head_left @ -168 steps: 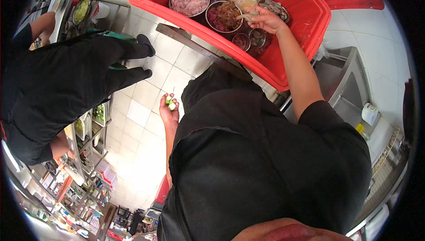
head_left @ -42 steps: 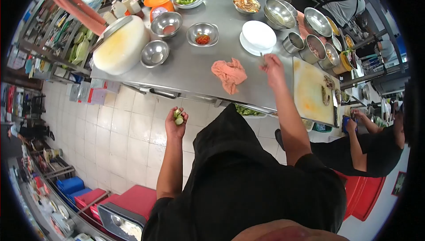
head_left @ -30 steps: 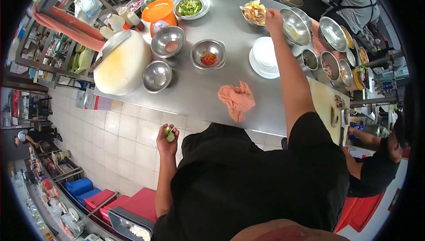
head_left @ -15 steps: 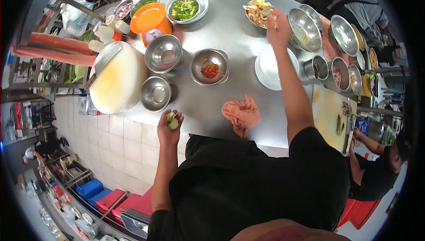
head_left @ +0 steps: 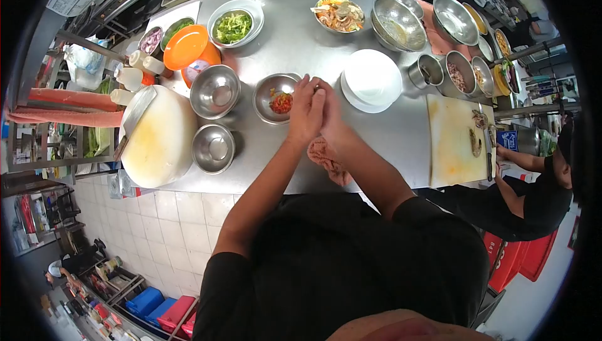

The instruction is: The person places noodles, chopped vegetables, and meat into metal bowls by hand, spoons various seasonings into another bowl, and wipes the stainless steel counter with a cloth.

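Note:
Over the steel table point(head_left: 282, 165), my left hand point(head_left: 306, 110) and my right hand point(head_left: 331, 112) are pressed together at the right rim of a steel bowl point(head_left: 260, 104). Chopped red pieces point(head_left: 281, 102) lie in that bowl. The fingers of both hands are drawn together, and whatever is between them is hidden. Below my right forearm lies a crumpled pink cloth point(head_left: 326, 159), partly covered. White plates point(head_left: 373, 81) are stacked to the right of my hands. Farther back stands a bowl of sliced food and cabbage point(head_left: 339, 14).
Two empty steel bowls point(head_left: 214, 92) and a round white block with a cleaver point(head_left: 160, 143) are at left. A cutting board point(head_left: 448, 143) with a knife is at right, near a co-worker point(head_left: 536, 197). Steel pots and bowls point(head_left: 400, 24) line the back right.
My right hand has come back from the bowl of sliced food to meet my left hand, which has moved forward over the table. The green pieces in my left hand no longer show.

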Available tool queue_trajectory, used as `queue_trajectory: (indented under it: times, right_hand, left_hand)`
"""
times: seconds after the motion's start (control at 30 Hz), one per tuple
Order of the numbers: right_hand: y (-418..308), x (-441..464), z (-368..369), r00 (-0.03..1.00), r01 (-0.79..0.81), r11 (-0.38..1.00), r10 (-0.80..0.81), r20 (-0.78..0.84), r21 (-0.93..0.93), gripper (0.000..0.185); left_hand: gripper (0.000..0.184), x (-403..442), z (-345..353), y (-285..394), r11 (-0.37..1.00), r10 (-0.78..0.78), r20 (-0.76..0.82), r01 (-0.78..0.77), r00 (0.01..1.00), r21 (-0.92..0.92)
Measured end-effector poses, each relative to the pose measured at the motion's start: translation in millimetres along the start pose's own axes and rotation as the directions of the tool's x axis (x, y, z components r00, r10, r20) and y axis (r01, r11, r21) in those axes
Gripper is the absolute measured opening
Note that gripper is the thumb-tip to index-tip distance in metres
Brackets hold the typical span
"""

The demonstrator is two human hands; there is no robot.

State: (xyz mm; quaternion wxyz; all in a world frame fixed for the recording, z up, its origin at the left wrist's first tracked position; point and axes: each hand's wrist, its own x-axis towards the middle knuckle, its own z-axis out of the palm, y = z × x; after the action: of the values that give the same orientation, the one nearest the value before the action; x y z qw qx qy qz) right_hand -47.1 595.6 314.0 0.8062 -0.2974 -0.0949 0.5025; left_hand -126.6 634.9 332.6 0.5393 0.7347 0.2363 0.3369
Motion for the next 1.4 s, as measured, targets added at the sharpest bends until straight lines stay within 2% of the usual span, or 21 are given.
queue_trajectory:
  times: [0.07, 0.1, 0.2, 0.27, 0.33, 0.37, 0.4, 0.47, 0.5, 0.57, 0.6, 0.8, 0.83, 0.93, 0.97, 1.07, 1.1, 1.2, 1.3, 1.37, 1.4]
  right_hand:
    - [-10, 12, -3, 0.999, 0.033, 0.998, -0.035, 0.039, 0.061, 0.027]
    - [-13, 20, -5, 0.983, 0.175, 0.975, -0.164, 0.087, -0.136, 0.022]
    - [-38, 80, -11, 0.959, -0.043, 0.981, 0.093, -0.268, 0.187, 0.019]
    - [-74, 118, -29, 0.992, -0.068, 0.988, 0.082, -0.094, 0.140, 0.019]
    - [-112, 145, 1, 0.926, 0.246, 0.955, -0.281, -0.252, -0.164, 0.014]
    - [-125, 175, -5, 0.799, 0.406, 0.780, -0.555, -0.229, -0.476, 0.015]
    - [-136, 205, -14, 0.625, 0.474, 0.491, -0.772, -0.113, -0.731, 0.017]
    - [-157, 237, -34, 0.497, 0.361, -0.120, -0.815, 0.299, -0.925, 0.026]
    - [-161, 245, -46, 0.468, 0.253, -0.425, -0.733, 0.495, -0.869, 0.030]
    - [-150, 255, -76, 0.708, 0.082, -0.621, -0.515, 0.484, -0.780, 0.034]
    - [-145, 261, -83, 0.809, 0.022, -0.712, -0.399, 0.431, -0.702, 0.036]
    - [-148, 255, -66, 0.874, 0.007, -0.639, -0.369, 0.315, -0.769, 0.044]
    - [-150, 252, -59, 0.854, 0.032, -0.580, -0.407, 0.324, -0.814, 0.046]
    - [-162, 242, -47, 0.670, 0.199, -0.500, -0.558, 0.489, -0.843, 0.045]
    - [-169, 238, -45, 0.668, 0.268, -0.394, -0.581, 0.464, -0.879, 0.045]
    - [-199, 214, -46, 0.587, 0.333, -0.347, -0.652, 0.480, -0.877, 0.044]
    - [-215, 205, -50, 0.563, 0.284, -0.382, -0.676, 0.475, -0.880, 0.042]
    - [-268, 178, -80, 0.557, -0.107, -0.508, -0.742, 0.372, -0.854, 0.042]
    - [-307, 153, -123, 0.524, -0.471, -0.394, -0.845, 0.109, -0.789, 0.046]
    - [-322, 143, -155, 0.484, -0.620, -0.278, -0.871, -0.079, -0.734, 0.046]
    - [-329, 143, -175, 0.545, -0.605, -0.216, -0.814, -0.201, -0.766, 0.044]
  left_hand:
    - [0.039, 12, -1, 18, 0.990, 0.132, 0.003, -0.132, 0.991, 0.047]
    - [0.039, 16, -1, 24, 0.986, 0.167, 0.015, -0.167, 0.986, 0.027]
    - [0.040, 26, -2, 36, 0.959, 0.284, 0.017, -0.284, 0.959, 0.011]
    - [0.041, 23, -11, 38, 0.939, 0.338, -0.014, -0.337, 0.941, 0.074]
    - [0.036, 14, -26, 28, 0.961, 0.267, -0.059, -0.262, 0.962, 0.084]
    - [0.033, 6, -35, 22, 0.972, 0.212, -0.063, -0.204, 0.975, 0.115]
    - [0.030, -6, -42, 8, 0.981, 0.175, -0.093, -0.166, 0.980, 0.098]
    - [0.027, -22, -53, -1, 0.991, 0.119, -0.119, -0.111, 0.986, 0.072]
    - [0.026, -32, -59, 1, 0.994, 0.094, -0.117, -0.087, 0.989, 0.067]
    - [0.025, -57, -67, -13, 0.986, 0.033, -0.129, -0.011, 0.991, 0.165]
    - [0.026, -68, -70, -15, 0.991, -0.018, -0.139, 0.037, 0.990, 0.132]
    - [0.028, -110, -82, -26, 0.984, -0.132, -0.180, 0.151, 0.975, 0.099]
    - [0.028, -112, -84, -28, 0.983, -0.137, -0.180, 0.155, 0.974, 0.094]
    - [0.028, -120, -85, -36, 0.982, -0.186, -0.200, 0.189, 0.962, -0.002]
    - [0.029, -120, -86, -37, 0.983, -0.177, -0.203, 0.184, 0.963, 0.017]
    - [0.030, -123, -86, -35, 0.970, -0.234, -0.207, 0.241, 0.950, 0.010]
    - [0.031, -123, -87, -35, 0.967, -0.241, -0.204, 0.253, 0.949, 0.037]
    - [0.031, -126, -90, -35, 0.950, -0.264, -0.182, 0.287, 0.947, 0.119]
    - [0.032, -132, -89, -35, 0.937, -0.322, -0.134, 0.336, 0.937, 0.094]
    - [0.033, -136, -85, -37, 0.930, -0.354, -0.112, 0.362, 0.929, 0.068]
    - [0.033, -137, -84, -40, 0.930, -0.354, -0.100, 0.361, 0.930, 0.069]
